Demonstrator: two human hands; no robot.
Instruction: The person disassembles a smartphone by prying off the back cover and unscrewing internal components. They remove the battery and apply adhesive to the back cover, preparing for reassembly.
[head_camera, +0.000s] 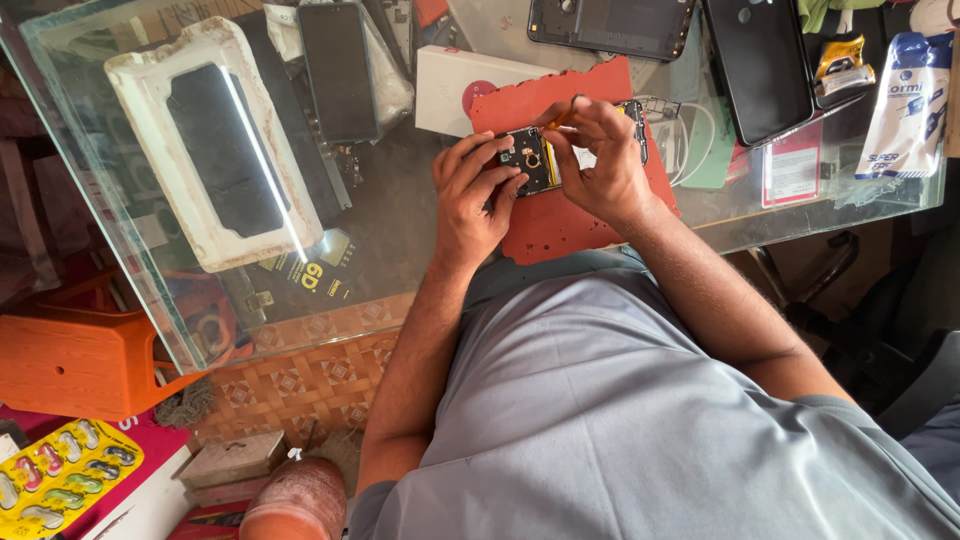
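Hands work over an opened phone (535, 160) lying on a red mat (560, 215) on the glass table (400, 200). Left hand (470, 195) grips the phone's near edge, steadying it. Right hand (600, 150) pinches a thin orange-handled tool (562, 115) above it, tip toward the exposed insides.

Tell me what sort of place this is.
Probably a small phone repair bench. The left hand steadies an opened phone on a red mat while the right hand works on it; a phone back shell and a dark phone lie on the glass table.
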